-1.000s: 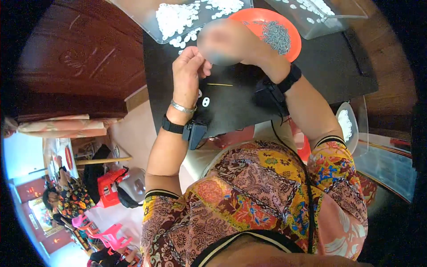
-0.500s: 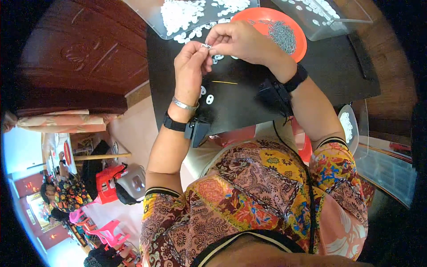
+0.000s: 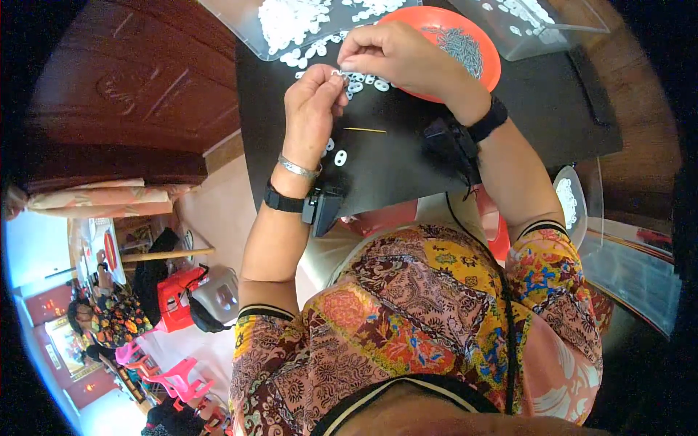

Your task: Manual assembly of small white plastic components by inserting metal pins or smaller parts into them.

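Small white piece [image 3: 337,73] pinched between left hand [image 3: 313,109] and right hand [image 3: 396,54] fingertips, above black bench [image 3: 407,152]. Looks light, rigid, easily dropped; fingertip pinch at edges suits. Loose white pieces [image 3: 363,81] beside orange dish [image 3: 483,65].

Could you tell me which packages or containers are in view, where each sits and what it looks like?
Clear plastic tray: top left of the black table, holding small white pieces.
Clear plastic box: top right, a few white pieces inside.
Orange round dish: behind the right hand, holding small grey metal parts.
No labels, signs or screens show.
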`<move>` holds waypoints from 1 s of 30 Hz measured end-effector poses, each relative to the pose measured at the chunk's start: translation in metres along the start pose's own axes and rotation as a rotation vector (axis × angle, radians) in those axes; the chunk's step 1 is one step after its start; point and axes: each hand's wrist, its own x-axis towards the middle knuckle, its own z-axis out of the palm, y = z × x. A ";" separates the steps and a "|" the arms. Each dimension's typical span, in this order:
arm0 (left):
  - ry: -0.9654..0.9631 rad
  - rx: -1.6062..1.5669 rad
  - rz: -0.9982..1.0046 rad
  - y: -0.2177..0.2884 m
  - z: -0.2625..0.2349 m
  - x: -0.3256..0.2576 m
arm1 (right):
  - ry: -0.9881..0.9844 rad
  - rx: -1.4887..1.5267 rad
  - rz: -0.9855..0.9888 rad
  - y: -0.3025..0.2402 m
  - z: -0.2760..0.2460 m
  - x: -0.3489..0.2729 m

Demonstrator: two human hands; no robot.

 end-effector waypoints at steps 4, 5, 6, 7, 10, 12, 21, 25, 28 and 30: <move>0.016 0.021 0.001 0.002 0.001 -0.001 | 0.006 -0.062 -0.003 -0.007 0.002 -0.002; 0.018 0.021 -0.001 0.001 0.001 -0.001 | 0.022 -0.095 -0.026 -0.008 0.004 -0.002; 0.012 0.023 0.003 -0.001 0.002 -0.002 | 0.021 -0.096 -0.026 -0.008 0.005 -0.001; 0.006 0.025 0.006 -0.001 0.002 -0.002 | 0.036 -0.132 -0.051 -0.006 0.006 -0.001; 0.041 -0.035 0.036 -0.002 0.004 -0.002 | 0.079 -0.152 -0.089 -0.003 0.013 -0.002; 0.050 -0.054 0.023 -0.002 0.005 -0.003 | 0.106 -0.135 -0.102 -0.004 0.016 -0.002; 0.076 -0.153 0.029 -0.006 0.003 -0.002 | 0.181 -0.046 -0.039 -0.003 0.025 -0.001; 0.094 -0.081 0.025 -0.002 0.005 -0.002 | 0.124 0.052 -0.023 0.000 0.021 -0.001; 0.083 -0.092 0.061 -0.005 0.004 0.000 | 0.093 0.053 -0.015 -0.002 0.018 -0.001; 0.099 -0.076 0.058 -0.003 0.005 0.000 | 0.072 0.063 -0.013 -0.003 0.013 -0.001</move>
